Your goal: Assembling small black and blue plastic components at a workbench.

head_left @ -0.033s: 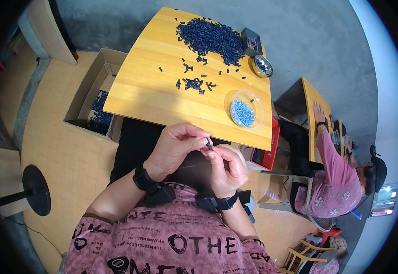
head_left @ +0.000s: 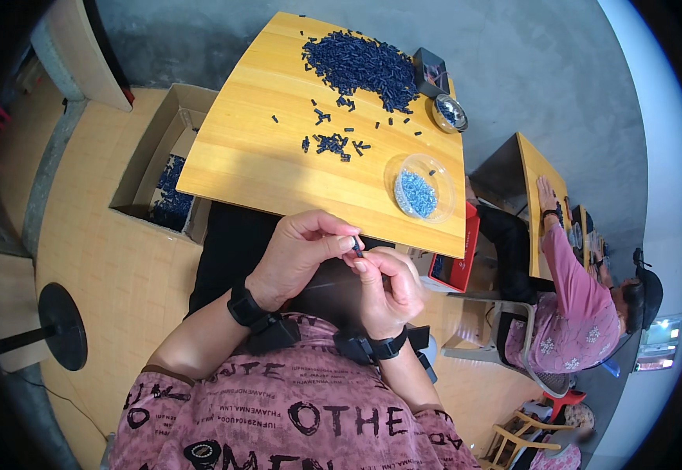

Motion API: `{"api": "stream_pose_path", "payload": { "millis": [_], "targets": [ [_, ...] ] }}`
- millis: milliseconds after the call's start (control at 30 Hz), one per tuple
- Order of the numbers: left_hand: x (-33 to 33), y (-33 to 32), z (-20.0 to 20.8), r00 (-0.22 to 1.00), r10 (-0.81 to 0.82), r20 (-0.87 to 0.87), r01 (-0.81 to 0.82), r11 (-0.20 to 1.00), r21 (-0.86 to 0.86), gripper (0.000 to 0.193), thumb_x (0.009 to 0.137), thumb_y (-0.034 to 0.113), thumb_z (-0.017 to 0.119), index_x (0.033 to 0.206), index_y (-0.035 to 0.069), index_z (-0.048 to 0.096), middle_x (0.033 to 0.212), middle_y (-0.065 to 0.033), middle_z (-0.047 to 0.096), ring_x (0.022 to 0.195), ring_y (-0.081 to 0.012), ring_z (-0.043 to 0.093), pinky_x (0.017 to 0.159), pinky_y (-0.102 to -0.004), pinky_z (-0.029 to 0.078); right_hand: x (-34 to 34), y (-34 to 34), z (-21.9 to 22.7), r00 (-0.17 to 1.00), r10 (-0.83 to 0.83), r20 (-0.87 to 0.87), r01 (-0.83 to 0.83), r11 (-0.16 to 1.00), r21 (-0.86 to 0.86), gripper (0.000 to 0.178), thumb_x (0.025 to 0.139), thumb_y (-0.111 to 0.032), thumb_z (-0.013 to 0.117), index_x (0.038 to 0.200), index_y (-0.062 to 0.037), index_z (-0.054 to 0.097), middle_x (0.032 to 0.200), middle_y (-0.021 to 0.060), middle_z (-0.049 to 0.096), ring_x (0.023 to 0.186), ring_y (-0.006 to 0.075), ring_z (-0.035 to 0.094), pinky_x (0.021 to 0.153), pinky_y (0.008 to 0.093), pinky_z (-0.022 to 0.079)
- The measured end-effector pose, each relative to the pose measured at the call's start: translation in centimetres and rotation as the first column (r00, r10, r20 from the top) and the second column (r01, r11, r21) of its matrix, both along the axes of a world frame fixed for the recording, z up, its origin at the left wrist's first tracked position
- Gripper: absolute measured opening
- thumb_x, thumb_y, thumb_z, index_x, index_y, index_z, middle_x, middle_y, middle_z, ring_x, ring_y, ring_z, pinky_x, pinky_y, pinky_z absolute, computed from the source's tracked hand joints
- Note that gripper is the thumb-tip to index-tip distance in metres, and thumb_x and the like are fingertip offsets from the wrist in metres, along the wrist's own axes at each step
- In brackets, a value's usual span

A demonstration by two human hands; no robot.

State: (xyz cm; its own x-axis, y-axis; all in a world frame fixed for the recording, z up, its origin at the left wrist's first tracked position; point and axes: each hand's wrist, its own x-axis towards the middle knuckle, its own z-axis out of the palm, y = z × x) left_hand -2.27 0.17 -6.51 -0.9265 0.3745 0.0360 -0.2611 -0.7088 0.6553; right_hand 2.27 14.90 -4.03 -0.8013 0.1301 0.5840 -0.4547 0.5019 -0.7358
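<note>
My left hand (head_left: 297,257) and my right hand (head_left: 393,291) meet just in front of the table's near edge. Both pinch one small dark blue cylindrical plastic piece (head_left: 358,248) between thumb and fingertips, the left at its upper end and the right at its lower end. Fingers cover much of it. Beyond my hands, a small cluster of similar dark pieces (head_left: 331,144) lies on the wooden table (head_left: 239,157). To the right stands a clear round tub (head_left: 418,188) holding many tiny light blue parts, with one dark piece near its rim.
A large heap of dark pieces (head_left: 364,66) covers the table's far end, beside a black box (head_left: 432,72) and a small bowl (head_left: 450,114). An open cardboard box (head_left: 142,168) stands at left, a red box (head_left: 460,262) at right. Another person (head_left: 568,329) sits at a second table.
</note>
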Motion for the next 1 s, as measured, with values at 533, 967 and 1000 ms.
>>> {"api": "stream_pose_path", "payload": {
  "millis": [533,967,1000],
  "targets": [
    [-0.2,0.4,-1.0,0.999,-0.038,0.029,0.032,0.985,0.169,0.011,0.090,-0.002,0.065,0.101,0.001,0.068,0.097,-0.0119,0.068,0.090,-0.0190,0.067,0.082,-0.0314,0.055,-0.6,0.1,0.2,0.998,0.053,-0.019,-0.054,0.998,-0.037,0.013,0.081,-0.002,0.078,0.088,-0.0004,0.068,0.082,0.0118,0.070,0.070,0.0208,0.067,0.063,0.0287,0.053],
    [-0.4,-1.1,1.0,0.971,0.057,-0.234,-0.114,0.964,-0.239,0.011,0.086,-0.003,0.071,0.096,0.001,0.070,0.094,-0.0086,0.071,0.088,-0.0146,0.068,0.081,-0.0268,0.055,-0.8,-0.2,1.8,0.992,0.050,-0.115,-0.029,0.984,0.178,0.017,0.077,-0.002,0.080,0.087,-0.0005,0.067,0.080,0.0114,0.070,0.069,0.0240,0.068,0.061,0.0303,0.054],
    [-0.3,-1.1,1.0,0.985,0.059,-0.161,-0.098,0.964,-0.248,0.013,0.085,-0.005,0.071,0.096,0.001,0.069,0.092,-0.0096,0.070,0.085,-0.0162,0.068,0.079,-0.0279,0.055,-0.8,-0.1,1.8,0.992,0.050,-0.115,-0.028,0.983,0.179,0.017,0.077,-0.002,0.080,0.087,-0.0005,0.067,0.080,0.0114,0.070,0.069,0.0240,0.068,0.061,0.0303,0.054]
  ]
}}
